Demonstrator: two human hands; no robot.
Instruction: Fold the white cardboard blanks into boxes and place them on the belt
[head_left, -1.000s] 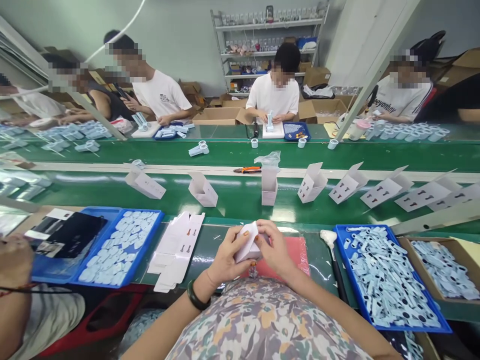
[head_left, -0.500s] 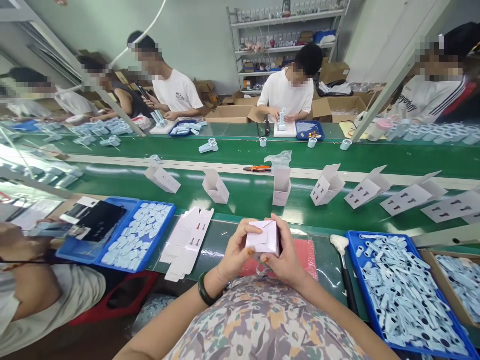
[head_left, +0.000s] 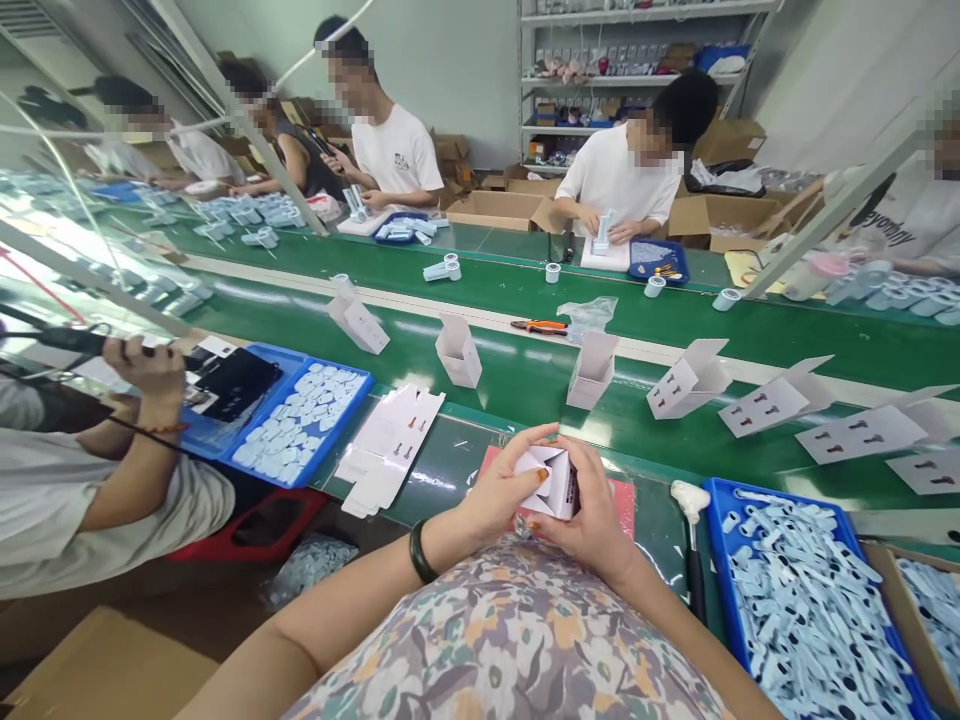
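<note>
A small white carton (head_left: 559,488) is held between both of my hands just above the near edge of the bench. Its end faces me, with the flaps folded partly inward and creased. My left hand (head_left: 501,492) wraps its left side, the thumb pressing on the flaps. On the opposite side my right hand (head_left: 596,515) grips it, fingers over the top and thumb low at the front. Beneath them lies a red mat (head_left: 624,500). A flat, unfolded carton (head_left: 394,450) with small printed pictures rests to the left of my hands.
Several open white cartons (head_left: 459,352) stand along the green conveyor (head_left: 517,385). Right of me are a black-handled hammer (head_left: 694,560) and a blue tray (head_left: 799,590) of light-blue parts. Another blue tray (head_left: 300,425) lies left, near a co-worker's raised hand (head_left: 146,370). Pliers (head_left: 540,327) lie beyond.
The view has swung left. My left thumb has shifted onto the carton's end, whose flat closed flap now looks pushed inward. The co-worker at left has raised a hand holding a dark tool.
</note>
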